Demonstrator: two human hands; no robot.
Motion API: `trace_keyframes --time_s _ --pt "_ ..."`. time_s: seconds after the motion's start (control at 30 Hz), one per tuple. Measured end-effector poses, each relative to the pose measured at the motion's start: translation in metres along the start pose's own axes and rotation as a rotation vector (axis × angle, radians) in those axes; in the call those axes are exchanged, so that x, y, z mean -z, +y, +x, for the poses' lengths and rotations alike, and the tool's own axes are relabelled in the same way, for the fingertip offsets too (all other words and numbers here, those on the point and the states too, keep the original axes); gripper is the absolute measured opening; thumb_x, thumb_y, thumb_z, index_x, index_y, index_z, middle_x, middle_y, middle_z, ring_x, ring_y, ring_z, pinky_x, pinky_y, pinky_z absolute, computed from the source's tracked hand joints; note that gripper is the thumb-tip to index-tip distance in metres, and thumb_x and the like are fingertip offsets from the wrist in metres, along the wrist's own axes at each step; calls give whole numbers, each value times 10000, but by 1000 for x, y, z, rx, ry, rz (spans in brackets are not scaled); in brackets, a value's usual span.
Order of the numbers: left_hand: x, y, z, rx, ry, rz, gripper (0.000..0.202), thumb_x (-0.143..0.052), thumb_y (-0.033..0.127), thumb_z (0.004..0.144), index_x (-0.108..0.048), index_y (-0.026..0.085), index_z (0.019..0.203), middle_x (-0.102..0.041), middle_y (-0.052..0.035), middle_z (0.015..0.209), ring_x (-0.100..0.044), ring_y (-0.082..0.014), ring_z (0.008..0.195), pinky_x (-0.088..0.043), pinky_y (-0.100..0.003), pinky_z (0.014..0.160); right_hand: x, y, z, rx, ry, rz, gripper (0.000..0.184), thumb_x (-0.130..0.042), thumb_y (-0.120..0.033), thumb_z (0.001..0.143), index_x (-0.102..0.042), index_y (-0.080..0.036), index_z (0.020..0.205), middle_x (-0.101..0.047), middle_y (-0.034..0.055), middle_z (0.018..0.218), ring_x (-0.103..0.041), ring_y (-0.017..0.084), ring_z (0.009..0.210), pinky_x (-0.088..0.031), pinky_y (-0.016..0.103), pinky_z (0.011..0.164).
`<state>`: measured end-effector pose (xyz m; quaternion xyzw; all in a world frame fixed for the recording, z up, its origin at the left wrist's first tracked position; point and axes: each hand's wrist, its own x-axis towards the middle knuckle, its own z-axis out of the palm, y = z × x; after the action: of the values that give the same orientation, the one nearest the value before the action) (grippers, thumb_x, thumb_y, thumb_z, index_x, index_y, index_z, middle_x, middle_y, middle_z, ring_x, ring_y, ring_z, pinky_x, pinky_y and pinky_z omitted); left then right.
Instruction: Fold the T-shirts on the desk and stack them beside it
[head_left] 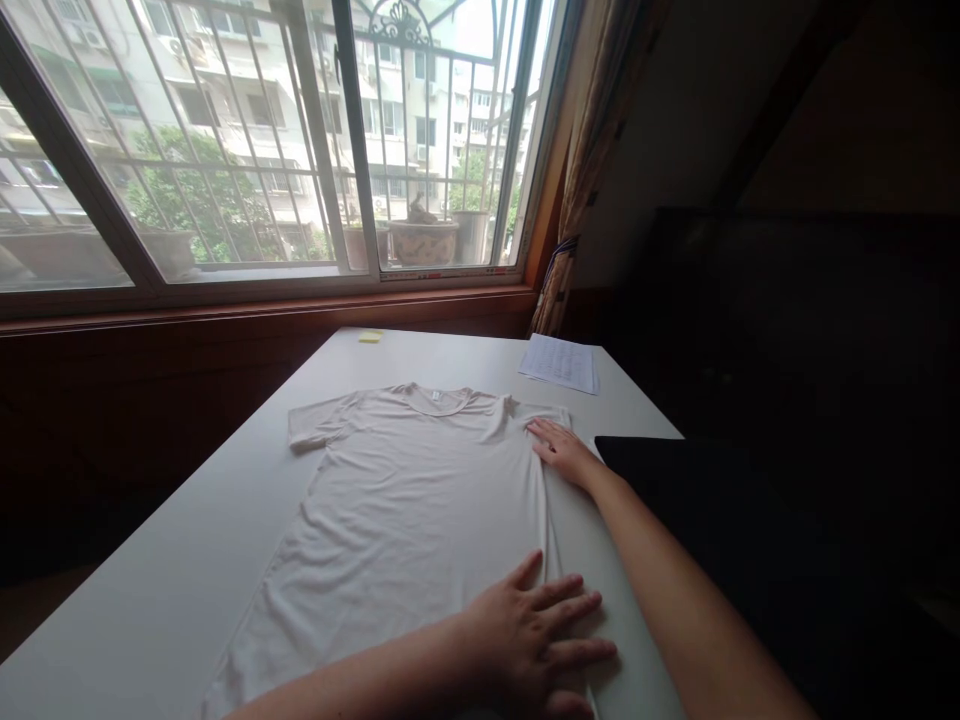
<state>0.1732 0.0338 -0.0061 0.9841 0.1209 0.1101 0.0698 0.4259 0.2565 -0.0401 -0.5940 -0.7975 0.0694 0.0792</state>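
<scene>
A pale beige T-shirt (405, 500) lies spread flat on a white table (150, 590), neck toward the window. My left hand (536, 640) rests flat on the shirt's lower right edge, fingers spread and holding nothing. My right hand (562, 450) lies flat on the shirt near its right sleeve and side seam, fingers stretched out. The right side of the shirt looks gathered in a long crease between my two hands.
A printed sheet of paper (561, 362) lies at the table's far right corner, a yellow sticky note (370, 337) at the far edge. A black flat object (675, 470) sits to the right. A barred window (262, 150) and a curtain (592, 160) stand behind.
</scene>
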Motion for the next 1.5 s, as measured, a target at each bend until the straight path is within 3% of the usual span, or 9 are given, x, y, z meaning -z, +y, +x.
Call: trace_keyframes --time_s 0.2,0.33,0.47,0.63,0.77,0.83,0.97,1.2,1.5 --pt "5 -1 -1 2 5 -20 620 -385 580 1031 -332 271 1565 -252 -69 1646 -223 -286 1517 -116 -569 1236 6 -13 -2 -83 92 -56 509 -439 -304 949 -550 -185 1432 -489 81 1534 -417 244 1404 -257 392 1188" --pt "16 -5 -3 -11 15 -130 618 -422 534 1034 -295 267 1578 -216 -57 1663 -164 -276 1531 -126 -544 1242 7 -26 -8 -182 176 -107 429 -443 -293 949 -623 -183 1323 -595 119 1389 -507 283 1270 -357 394 1089" --pt "29 -25 -9 97 92 -244 586 -500 523 1001 -428 242 1509 -300 -73 1640 -255 -271 1512 -270 -478 1221 9 -36 -12 -277 237 -146 374 -425 -254 956 -677 -165 1218 -643 167 1254 -536 324 1182 -394 416 1006" --pt "40 -101 -41 526 296 -141 446 -519 352 994 -542 205 1415 -449 -118 1556 -386 -267 1455 -356 -466 1188 9 -47 -9 -315 286 -149 410 -376 -197 966 -662 -137 1253 -629 168 1293 -527 304 1209 -361 380 1050" --pt "57 -181 -90 959 228 188 453 -443 303 1015 -506 205 1453 -420 -62 1582 -300 -217 1496 -251 -412 1236 4 -61 1 -291 263 -122 467 -324 -205 986 -597 -133 1358 -574 134 1415 -508 255 1273 -336 317 1097" --pt "65 -213 -118 1111 231 235 482 -388 283 1023 -470 145 1477 -366 -113 1607 -245 -266 1515 -229 -480 1231 -1 -69 9 -282 232 -108 492 -312 -235 996 -560 -123 1406 -529 128 1477 -473 244 1329 -305 306 1131" --pt "71 -251 -168 1311 177 247 535 -314 338 1032 -407 141 1521 -324 -148 1621 -251 -332 1505 -261 -594 1179 -12 -82 23 -291 136 -84 562 -353 -366 1000 -467 -132 1499 -416 126 1579 -371 259 1436 -250 355 1183" --pt "60 -269 -204 1471 84 239 669 -217 539 1017 -304 187 1580 -205 -122 1665 -166 -358 1526 -168 -647 1179 -16 -78 40 -332 3 -48 652 -235 -614 1001 -307 -323 1580 -200 30 1682 -167 323 1528 -151 578 1201" --pt "53 -276 -206 1573 73 270 766 -198 640 978 -277 189 1592 -167 -110 1676 -104 -391 1530 -124 -670 1174 -14 -64 46 -334 -58 -70 678 -166 -653 998 -189 -355 1606 -70 4 1704 -60 285 1551 -81 566 1217"
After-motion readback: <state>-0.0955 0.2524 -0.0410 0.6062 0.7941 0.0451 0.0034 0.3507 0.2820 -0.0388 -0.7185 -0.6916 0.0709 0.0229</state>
